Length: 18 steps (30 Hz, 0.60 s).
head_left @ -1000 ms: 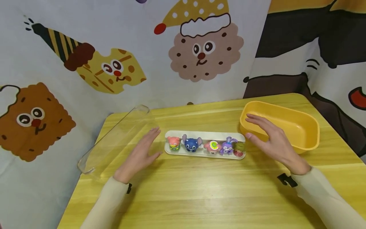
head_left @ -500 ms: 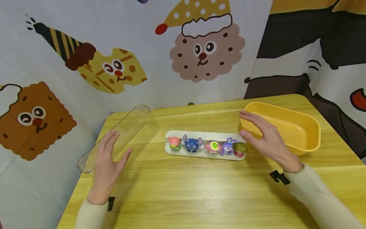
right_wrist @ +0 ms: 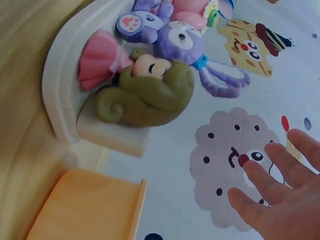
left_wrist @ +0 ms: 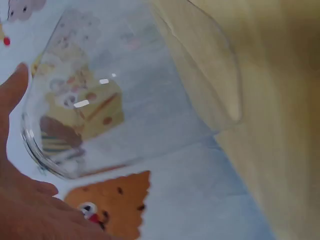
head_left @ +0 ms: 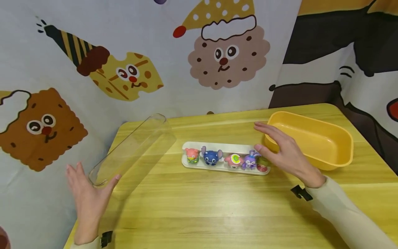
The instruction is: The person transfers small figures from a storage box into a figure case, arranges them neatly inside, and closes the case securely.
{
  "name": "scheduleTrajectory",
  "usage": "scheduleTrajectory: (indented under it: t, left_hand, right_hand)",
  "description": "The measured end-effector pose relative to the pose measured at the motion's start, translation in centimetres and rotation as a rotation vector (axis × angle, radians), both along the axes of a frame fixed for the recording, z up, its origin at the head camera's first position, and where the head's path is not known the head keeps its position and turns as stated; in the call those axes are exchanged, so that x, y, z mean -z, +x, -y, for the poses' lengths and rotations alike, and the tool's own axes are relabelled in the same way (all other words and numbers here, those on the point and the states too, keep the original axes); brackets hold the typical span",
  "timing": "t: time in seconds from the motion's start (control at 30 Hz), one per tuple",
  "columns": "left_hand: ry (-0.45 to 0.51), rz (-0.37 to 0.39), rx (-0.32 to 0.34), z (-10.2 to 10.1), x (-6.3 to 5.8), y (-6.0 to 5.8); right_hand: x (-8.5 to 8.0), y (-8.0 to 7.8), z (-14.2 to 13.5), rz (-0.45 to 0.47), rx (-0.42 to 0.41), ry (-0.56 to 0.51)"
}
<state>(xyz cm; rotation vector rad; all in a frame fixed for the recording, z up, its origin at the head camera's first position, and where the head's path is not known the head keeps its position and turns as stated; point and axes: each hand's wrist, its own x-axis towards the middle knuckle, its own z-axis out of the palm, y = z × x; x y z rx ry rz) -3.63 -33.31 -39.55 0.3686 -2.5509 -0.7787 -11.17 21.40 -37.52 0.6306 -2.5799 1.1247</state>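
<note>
My left hand (head_left: 88,199), fingers spread, is beside the near end of a clear plastic cover (head_left: 133,148). In the left wrist view the cover's rounded end lies between thumb and fingers, which are not curled round it. A shallow white tray (head_left: 224,170) bears several small toy figures in a row, among them a blue one with big ears (head_left: 212,157) and a purple rabbit (head_left: 249,161). Above the tray's right end hovers my right hand (head_left: 287,155), fingers loosely extended and holding nothing. The right wrist view shows a doll with olive hair (right_wrist: 150,95) at that end.
A yellow plastic basin (head_left: 320,141) stands at the right of the wooden table (head_left: 186,214), partly behind my right hand. Behind the table hangs a white cloth with cartoon food prints (head_left: 228,57). The table's left edge runs close to my left hand.
My left hand has moved left and nearer, from beside the tray to the cover's near end. The right hand has shifted slightly left. Tray, figures, cover and basin stay put on the table.
</note>
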Motion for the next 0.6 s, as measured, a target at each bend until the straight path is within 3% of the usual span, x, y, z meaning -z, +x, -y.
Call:
scheduleTrajectory:
  t: [0.13,0.23,0.4,0.6]
  left_hand:
    - [0.175,0.172,-0.007,0.7,0.5,-0.1]
    - [0.298,0.246,0.017,1.2,1.1,-0.5]
    - [0.407,0.233,0.045,1.5,1.8,-0.9]
    - [0.432,0.151,0.018,1.6,2.0,-1.2]
  right_hand:
    - [-0.1,-0.1,0.4,-0.009,-0.021,-0.006]
    - [-0.3,-0.2,0.9,0.003,-0.042,-0.018]
    - [-1.0,-0.4,1.9,0.003,-0.085,0.0]
    - [-2.3,-1.0,3.0,-0.082,-0.129,0.089]
